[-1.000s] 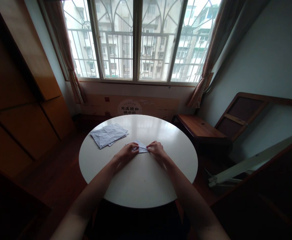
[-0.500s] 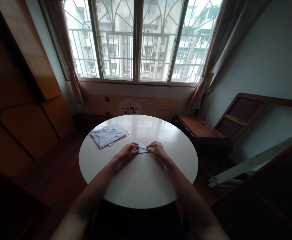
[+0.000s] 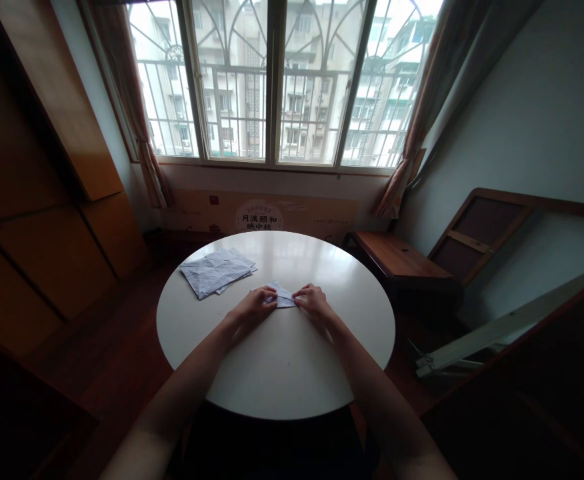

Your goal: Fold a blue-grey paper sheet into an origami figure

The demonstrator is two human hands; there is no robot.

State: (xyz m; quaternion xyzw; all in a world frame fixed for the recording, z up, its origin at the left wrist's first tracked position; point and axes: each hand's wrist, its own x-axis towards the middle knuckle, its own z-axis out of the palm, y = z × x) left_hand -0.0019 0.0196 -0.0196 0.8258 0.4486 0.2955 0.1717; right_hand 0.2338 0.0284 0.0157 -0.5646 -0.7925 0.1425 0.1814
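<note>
Between my hands is a small folded sheet of paper, pale blue-grey, low over the white round table. Its left end is pinched by my left hand, fingers closed on the edge. My right hand grips the right corner between thumb and fingers. Parts of the paper are covered by the fingers. To the left, farther back on the tabletop, lies a loose stack of creased paper sheets, apart from both hands.
A low wooden table stands beyond the round table at the right, with a wooden-framed panel leaning behind it. Wooden cabinets line the left side. A long printed cardboard panel sits under the window.
The view has shifted very slightly. Both hands keep their hold on the folded paper, with no clear movement.
</note>
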